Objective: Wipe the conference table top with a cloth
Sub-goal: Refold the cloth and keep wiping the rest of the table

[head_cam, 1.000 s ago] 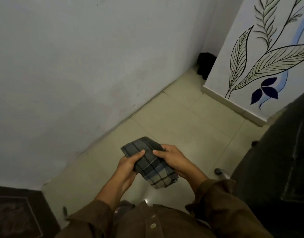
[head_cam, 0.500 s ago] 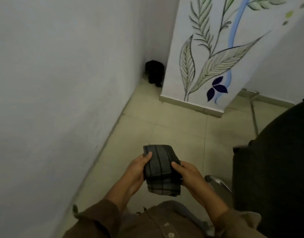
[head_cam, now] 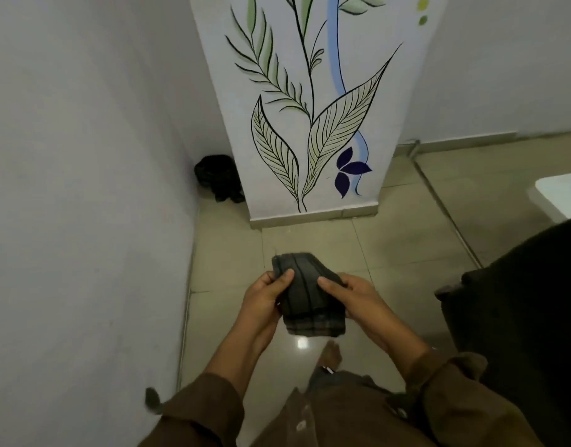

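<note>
A folded dark grey checked cloth (head_cam: 305, 296) is held in front of me above the tiled floor. My left hand (head_cam: 263, 296) grips its left side, thumb on top. My right hand (head_cam: 355, 295) grips its right side, thumb pressed on the upper face. A white table corner (head_cam: 558, 196) shows at the right edge of the head view; the remainder of the table is out of frame.
A white pillar (head_cam: 310, 108) painted with leaves stands straight ahead. A plain wall (head_cam: 84, 188) runs along the left. A black bundle (head_cam: 218, 177) lies in the corner behind the pillar. A dark chair (head_cam: 519, 304) fills the right side. My foot (head_cam: 331, 354) shows below the cloth.
The view has swung to the right: the pillar moved from the right side to straight ahead and the table corner came into sight. Both hands kept hold of the cloth.
</note>
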